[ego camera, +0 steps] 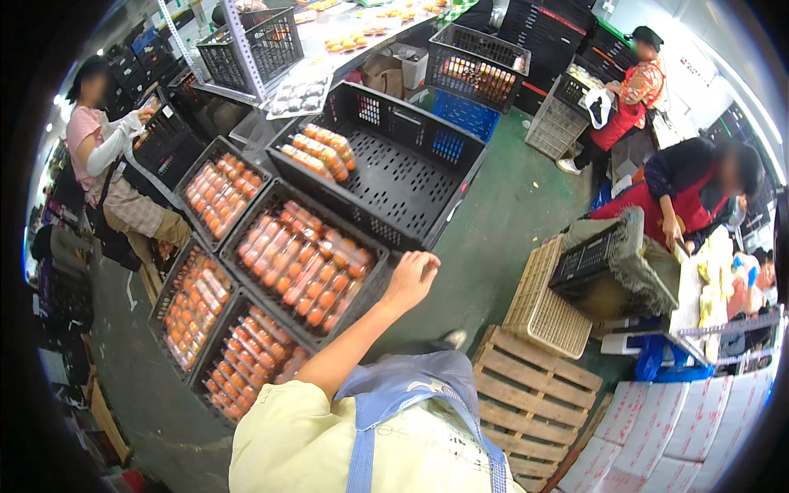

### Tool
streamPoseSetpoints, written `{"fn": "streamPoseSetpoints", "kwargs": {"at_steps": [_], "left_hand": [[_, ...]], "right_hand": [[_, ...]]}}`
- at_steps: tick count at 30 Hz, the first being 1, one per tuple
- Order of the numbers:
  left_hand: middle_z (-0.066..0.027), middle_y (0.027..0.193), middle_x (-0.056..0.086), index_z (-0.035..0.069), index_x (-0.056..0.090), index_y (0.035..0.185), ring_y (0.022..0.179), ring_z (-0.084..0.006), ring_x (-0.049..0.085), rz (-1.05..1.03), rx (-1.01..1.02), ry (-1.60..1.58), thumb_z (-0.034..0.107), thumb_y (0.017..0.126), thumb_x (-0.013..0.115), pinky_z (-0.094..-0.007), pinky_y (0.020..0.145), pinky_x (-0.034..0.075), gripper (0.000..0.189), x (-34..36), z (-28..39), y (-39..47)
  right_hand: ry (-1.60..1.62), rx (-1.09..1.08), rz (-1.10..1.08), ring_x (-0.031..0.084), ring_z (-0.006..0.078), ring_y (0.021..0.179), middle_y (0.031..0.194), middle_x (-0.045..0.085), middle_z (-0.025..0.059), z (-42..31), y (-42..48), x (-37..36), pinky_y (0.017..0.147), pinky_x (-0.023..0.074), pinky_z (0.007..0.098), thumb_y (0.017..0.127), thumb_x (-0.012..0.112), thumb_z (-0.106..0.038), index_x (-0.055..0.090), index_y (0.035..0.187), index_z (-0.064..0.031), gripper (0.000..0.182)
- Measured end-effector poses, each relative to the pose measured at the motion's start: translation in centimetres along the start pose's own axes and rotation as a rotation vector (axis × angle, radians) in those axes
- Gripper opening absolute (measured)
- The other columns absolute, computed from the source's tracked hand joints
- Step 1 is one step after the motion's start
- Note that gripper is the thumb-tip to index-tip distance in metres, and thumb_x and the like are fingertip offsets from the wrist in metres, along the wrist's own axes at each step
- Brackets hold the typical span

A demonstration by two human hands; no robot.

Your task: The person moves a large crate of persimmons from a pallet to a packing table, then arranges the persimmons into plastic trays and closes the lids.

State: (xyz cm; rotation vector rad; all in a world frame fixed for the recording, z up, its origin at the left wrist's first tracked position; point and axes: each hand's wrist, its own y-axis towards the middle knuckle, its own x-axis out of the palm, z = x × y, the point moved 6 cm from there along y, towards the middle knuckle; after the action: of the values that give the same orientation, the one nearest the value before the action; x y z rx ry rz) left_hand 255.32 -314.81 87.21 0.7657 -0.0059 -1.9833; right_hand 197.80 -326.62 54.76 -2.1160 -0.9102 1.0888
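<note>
My left hand [414,278] is held with bent fingers over the floor, just right of a black plastic crate [376,262] filled with clear packs of orange-red round produce [314,289]; nothing shows between thumb and fingers. My right hand is out of view. Beyond my left hand stands a larger black crate [407,225], with several clear packs of orange produce [319,153] at its left end and bare slotted floor elsewhere. More filled crates, one at the upper left [222,191], one at the left [192,308] and one nearer me [253,360], adjoin the first.
A wooden pallet [533,400], a beige basket [548,302] and white cartons [669,425] stand to the right. One person [672,191] bends at a table there; another [641,92] stands farther back. A third person [102,135] is at the left. Behind, a table [370,37] holds produce.
</note>
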Motion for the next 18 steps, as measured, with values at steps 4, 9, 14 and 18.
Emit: {"fn": "streamPoseSetpoints", "kwargs": {"at_steps": [4, 9, 14, 18], "left_hand": [[-0.0102, 0.097, 0.055, 0.007, 0.056, 0.095, 0.096, -0.0303, 0.048, 0.249, -0.025, 0.224, 0.006, 0.074, 0.063, -0.0385, 0.084, 0.041, 0.022, 3.7, -3.2, 8.5], [-0.0113, 0.092, 0.053, 0.003, 0.054, 0.1, 0.084, -0.0257, 0.055, 0.421, -0.306, 0.119, 0.014, 0.083, 0.059, -0.0356, 0.077, 0.045, 0.021, 7.8, -8.5, 11.9], [-0.0081, 0.096, 0.062, 0.01, 0.056, 0.101, 0.084, -0.0248, 0.063, 0.514, -0.696, 0.244, 0.029, 0.09, 0.051, -0.0347, 0.07, 0.048, 0.022, 7.9, -9.4, 12.0], [-0.008, 0.088, 0.064, 0.011, 0.057, 0.093, 0.079, -0.0289, 0.062, 0.638, -0.815, 0.394, 0.027, 0.09, 0.05, -0.0378, 0.066, 0.048, 0.018, 7.9, -9.0, 13.8]], "right_hand": [[-0.169, -0.046, -0.083, 0.054, 0.0205, 0.052, 0.063, 0.058, 0.0087, -5.6, 10.8, -4.7, 0.045, 0.0427, 0.0356, 0.084, 0.052, -0.015, 0.059, 0.069, -0.006, 0.018], [-0.553, -0.371, -0.156, 0.054, 0.0228, 0.054, 0.065, 0.059, 0.0098, -19.6, 27.7, -12.3, 0.047, 0.0431, 0.0379, 0.084, 0.051, -0.016, 0.059, 0.071, -0.0057, 0.019], [-0.09, -0.388, -0.224, 0.051, 0.0131, 0.044, 0.055, 0.055, 0.0043, -46.3, 41.7, -16.9, 0.037, 0.0386, 0.0271, 0.09, 0.05, -0.018, 0.059, 0.073, -0.005, 0.023], [0.148, -0.391, -0.202, 0.053, 0.01, 0.055, 0.07, 0.058, 0.0032, -66.6, 46.0, -17.7, 0.046, 0.042, 0.0225, 0.09, 0.055, -0.014, 0.058, 0.096, -0.0028, 0.014]]}}
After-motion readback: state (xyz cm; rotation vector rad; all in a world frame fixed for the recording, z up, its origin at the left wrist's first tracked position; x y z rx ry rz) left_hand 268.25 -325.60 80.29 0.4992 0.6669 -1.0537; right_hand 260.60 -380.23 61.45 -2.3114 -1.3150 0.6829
